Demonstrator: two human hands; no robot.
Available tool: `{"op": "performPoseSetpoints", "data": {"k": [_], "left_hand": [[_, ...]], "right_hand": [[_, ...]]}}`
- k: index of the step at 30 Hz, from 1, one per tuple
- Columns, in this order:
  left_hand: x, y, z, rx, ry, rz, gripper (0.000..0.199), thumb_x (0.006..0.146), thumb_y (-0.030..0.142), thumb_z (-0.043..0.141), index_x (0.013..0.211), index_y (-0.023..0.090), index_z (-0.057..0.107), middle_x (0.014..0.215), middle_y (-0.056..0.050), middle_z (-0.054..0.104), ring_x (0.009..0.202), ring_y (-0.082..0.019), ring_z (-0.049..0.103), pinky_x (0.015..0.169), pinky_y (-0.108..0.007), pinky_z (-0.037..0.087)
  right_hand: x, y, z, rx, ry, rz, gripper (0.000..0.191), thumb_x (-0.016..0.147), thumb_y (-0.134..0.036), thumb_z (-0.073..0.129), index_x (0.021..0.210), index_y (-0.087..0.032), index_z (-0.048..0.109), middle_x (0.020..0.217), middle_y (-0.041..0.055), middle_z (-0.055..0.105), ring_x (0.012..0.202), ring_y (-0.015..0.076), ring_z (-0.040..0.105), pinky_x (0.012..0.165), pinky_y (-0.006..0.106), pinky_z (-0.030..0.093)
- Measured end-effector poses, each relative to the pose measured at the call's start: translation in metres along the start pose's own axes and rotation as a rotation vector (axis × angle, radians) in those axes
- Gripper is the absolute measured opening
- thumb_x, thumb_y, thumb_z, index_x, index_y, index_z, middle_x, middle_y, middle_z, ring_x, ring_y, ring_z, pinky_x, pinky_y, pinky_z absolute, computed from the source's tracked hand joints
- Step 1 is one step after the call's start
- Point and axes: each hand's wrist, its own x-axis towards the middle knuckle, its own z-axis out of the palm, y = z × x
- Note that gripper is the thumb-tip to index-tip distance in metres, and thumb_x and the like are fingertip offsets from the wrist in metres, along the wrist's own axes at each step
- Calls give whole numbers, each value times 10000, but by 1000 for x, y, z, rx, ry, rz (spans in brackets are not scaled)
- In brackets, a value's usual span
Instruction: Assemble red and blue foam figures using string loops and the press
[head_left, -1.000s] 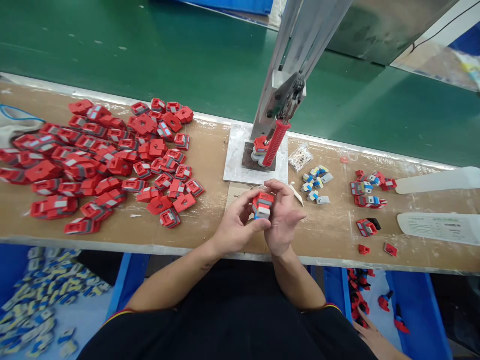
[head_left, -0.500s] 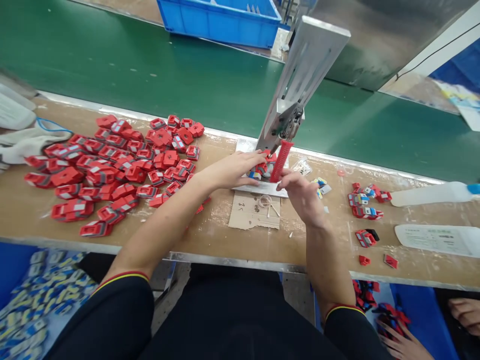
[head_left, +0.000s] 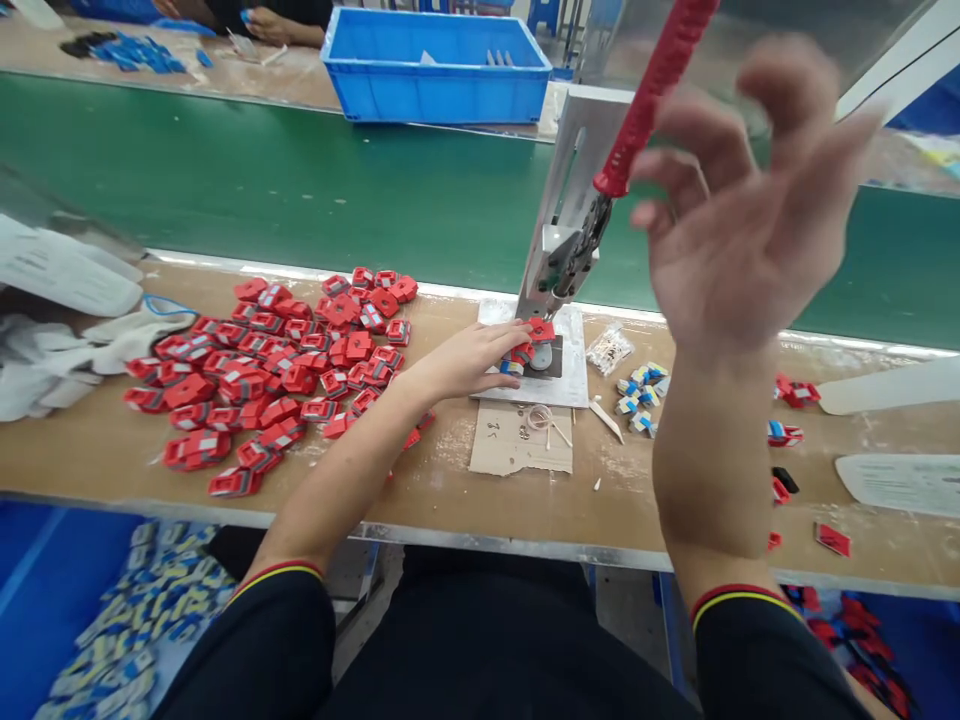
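Observation:
My left hand [head_left: 480, 360] reaches to the press's pale base plate [head_left: 574, 385]. Its thumb and fingers are around a small red plastic part [head_left: 541, 328], which has a blue and white piece near my thumb. The hand hides some of this part. My right hand [head_left: 739, 220] is raised, palm showing, blurred by motion, its fingers bent and apart. The red lever handle [head_left: 649, 95] of the toggle press points up beside those fingertips; I cannot tell whether they touch it. Below the lever, the metal linkage [head_left: 581, 250] is fixed to an upright slotted bracket [head_left: 559, 180].
Many red plastic parts [head_left: 277, 380] are heaped at left. Small blue, yellow and white pieces [head_left: 641, 395], a bag of cotton swabs [head_left: 609, 348] and cardboard [head_left: 517, 445] lie near the press. A green belt [head_left: 262, 185] runs behind, with a blue crate [head_left: 439, 75] beyond.
My right hand has risen from beside the base, and the red lever handle has swung from pointing down to pointing up. My left hand stays at the part. The view has tilted up.

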Motion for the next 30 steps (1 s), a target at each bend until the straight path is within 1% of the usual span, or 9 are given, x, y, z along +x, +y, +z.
{"op": "performPoseSetpoints", "data": {"k": [1, 3, 7, 10, 13, 16, 19, 25, 30], "left_hand": [[0, 0, 0, -3, 1, 0, 548, 927, 301, 848, 1414, 215, 611, 1633, -198, 593, 1541, -316, 574, 1218, -496, 512], [1, 1, -1, -4, -8, 4, 545, 934, 317, 840, 1415, 197, 614, 1637, -215, 583, 1552, -328, 561, 1228, -508, 501], [2, 2, -4, -2, -33, 8, 589, 949, 339, 821, 1475, 224, 583, 1652, -192, 575, 1552, -318, 560, 1232, -503, 497], [-1, 1, -4, -34, -6, -9, 647, 929, 328, 836, 1507, 223, 564, 1623, -188, 605, 1506, -318, 605, 1211, -502, 519], [-14, -3, -4, -88, 104, -75, 661, 888, 358, 870, 1473, 213, 597, 1516, -175, 692, 1397, -312, 684, 1171, -486, 552], [-31, -9, -2, -160, 264, -189, 641, 813, 428, 924, 1355, 201, 670, 1199, -110, 812, 1092, -266, 782, 1016, -423, 619], [-43, -14, 1, -279, 418, -277, 671, 691, 489, 992, 1217, 189, 702, 964, -57, 803, 823, -210, 746, 837, -361, 617], [-39, -5, 7, -374, 606, -388, 650, 588, 577, 1008, 1052, 224, 721, 961, -53, 811, 820, -224, 732, 739, -349, 572], [-36, 4, 15, -435, 634, -404, 609, 622, 524, 1005, 1067, 221, 721, 918, -31, 793, 783, -211, 741, 727, -363, 619]], "right_hand": [[-17, 19, -11, -41, 41, -40, 150, 993, -446, 661, 1035, -359, 776, 1042, -93, 817, 918, 86, 790, 716, 250, 582], [-53, 63, -32, -220, 124, -6, 189, 909, -482, 759, 938, -299, 719, 899, -33, 761, 800, 132, 732, 698, 304, 594], [-94, 140, -48, -581, -106, 280, 536, 730, -378, 860, 1213, -245, 668, 1235, 107, 769, 1083, 285, 727, 950, 510, 614], [-94, 162, -42, -597, -195, 314, 535, 762, -309, 792, 1271, -213, 658, 1283, 149, 770, 1194, 327, 714, 1080, 591, 556], [-96, 157, -45, -509, -138, 345, 413, 802, -311, 765, 1198, -223, 689, 1181, 111, 801, 1127, 300, 747, 1053, 571, 570], [-114, 142, -58, -295, -17, 437, 440, 798, -396, 838, 1176, -234, 682, 1113, 83, 814, 1055, 266, 769, 958, 494, 617], [-138, 125, -69, -93, 65, 491, 502, 771, -487, 912, 1147, -244, 685, 1061, 59, 813, 991, 226, 774, 898, 424, 643], [-160, 103, -66, 152, 222, 594, 534, 724, -634, 940, 1017, -281, 665, 879, -30, 768, 702, 145, 710, 610, 294, 628], [-167, 95, -55, 211, 362, 645, 499, 741, -577, 941, 988, -288, 618, 916, -46, 754, 703, 123, 710, 595, 251, 627]]}}
